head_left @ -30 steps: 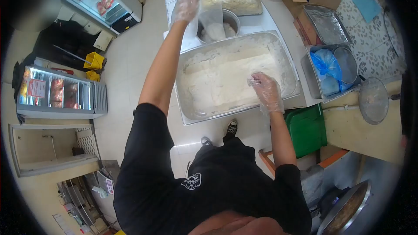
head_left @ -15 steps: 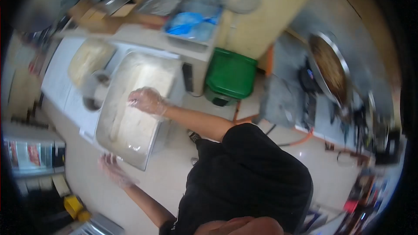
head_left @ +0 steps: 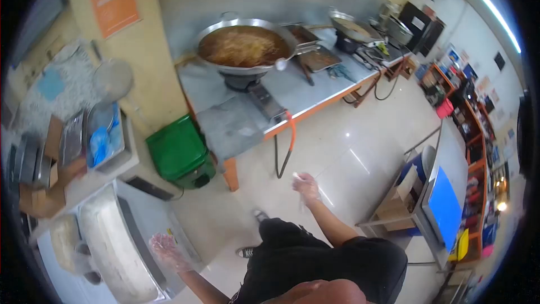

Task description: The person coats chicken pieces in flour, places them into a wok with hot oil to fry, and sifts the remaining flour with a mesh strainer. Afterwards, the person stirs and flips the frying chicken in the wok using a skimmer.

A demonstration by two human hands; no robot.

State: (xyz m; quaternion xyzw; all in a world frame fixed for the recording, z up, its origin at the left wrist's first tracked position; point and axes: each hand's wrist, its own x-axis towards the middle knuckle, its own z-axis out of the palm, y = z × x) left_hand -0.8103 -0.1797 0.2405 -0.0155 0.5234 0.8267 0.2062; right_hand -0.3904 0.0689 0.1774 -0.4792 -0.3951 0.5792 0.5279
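My right hand, in a clear plastic glove, is out over the floor in front of me. Its fingers are closed, and a small white bit shows at the tips; I cannot make out what it is. My left hand, also gloved and dusted white, is held beside the right rim of a deep metal pan. Its fingers are apart and hold nothing. White flour covers the bottom of the pan. Beyond both hands, a wide wok of bubbling brown oil sits on a burner.
A green lidded bin stands between the pan and the metal stove table. An orange hose hangs from the burner. At right is a table with a blue board. A bowl sits left of the pan.
The view has swung right, from the flour pan toward the wok. My right hand has left the pan and is over the floor; my left hand is now at the pan's right side.
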